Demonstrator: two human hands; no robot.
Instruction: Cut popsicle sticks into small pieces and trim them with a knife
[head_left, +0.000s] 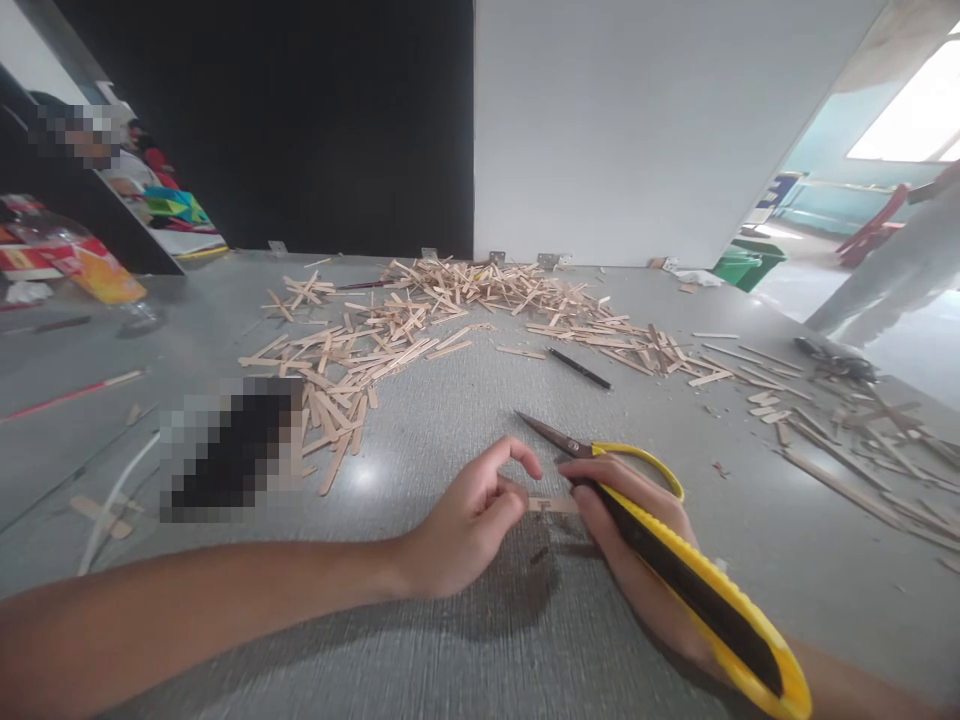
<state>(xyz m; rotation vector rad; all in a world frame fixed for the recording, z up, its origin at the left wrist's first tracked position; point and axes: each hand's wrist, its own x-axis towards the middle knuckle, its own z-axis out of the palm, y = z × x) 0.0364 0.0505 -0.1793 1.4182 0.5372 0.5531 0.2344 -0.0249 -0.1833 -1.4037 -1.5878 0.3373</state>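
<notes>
My left hand pinches one end of a short wooden stick lying on the grey table. My right hand grips a yellow and black utility knife, its tip pressed on the stick's other end. Yellow-handled scissors lie just behind my hands, blades pointing left.
Heaps of wooden craft sticks spread across the middle and far table, more sticks at the right. A black pen lies beyond the scissors. A plastic bottle stands far left. A person in white stands at the right.
</notes>
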